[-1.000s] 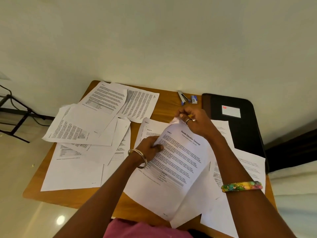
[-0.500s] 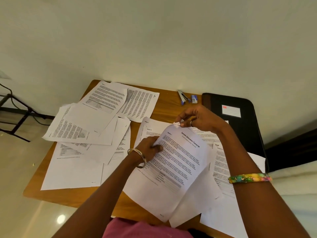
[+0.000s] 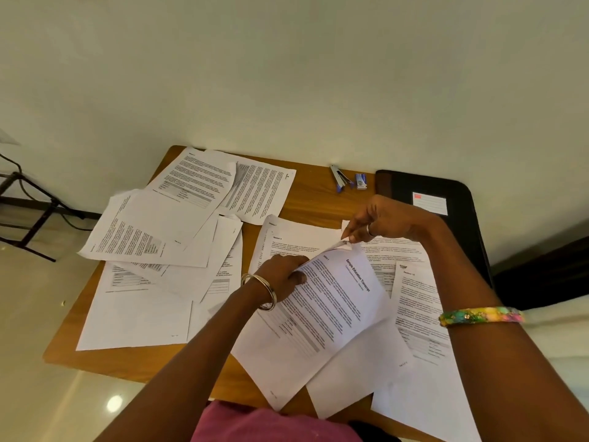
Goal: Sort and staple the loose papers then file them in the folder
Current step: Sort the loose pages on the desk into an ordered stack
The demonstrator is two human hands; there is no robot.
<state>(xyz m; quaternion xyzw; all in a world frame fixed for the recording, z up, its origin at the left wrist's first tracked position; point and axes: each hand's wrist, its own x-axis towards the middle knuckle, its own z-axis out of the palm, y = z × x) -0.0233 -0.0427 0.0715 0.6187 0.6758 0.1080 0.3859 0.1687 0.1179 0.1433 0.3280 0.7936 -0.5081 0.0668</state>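
Folder [image 3: 459,224] closed beside loose papers [image 3: 178,237], stapler [image 3: 340,179] nearby.

Gripped a printed sheet [image 3: 331,301] at center frame with left hand [image 3: 283,275], thumb on top; pinched its curled top corner with right hand [image 3: 382,223]. Stapler [image 3: 340,183] and black folder [image 3: 446,224] lay upper right on wooden table [image 3: 312,202].

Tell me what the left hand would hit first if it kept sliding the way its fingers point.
The left hand, holding the transcript sheets, points up and right. Going on, it would likely first meet the right hand pinching their curled corner; depth is uncertain.
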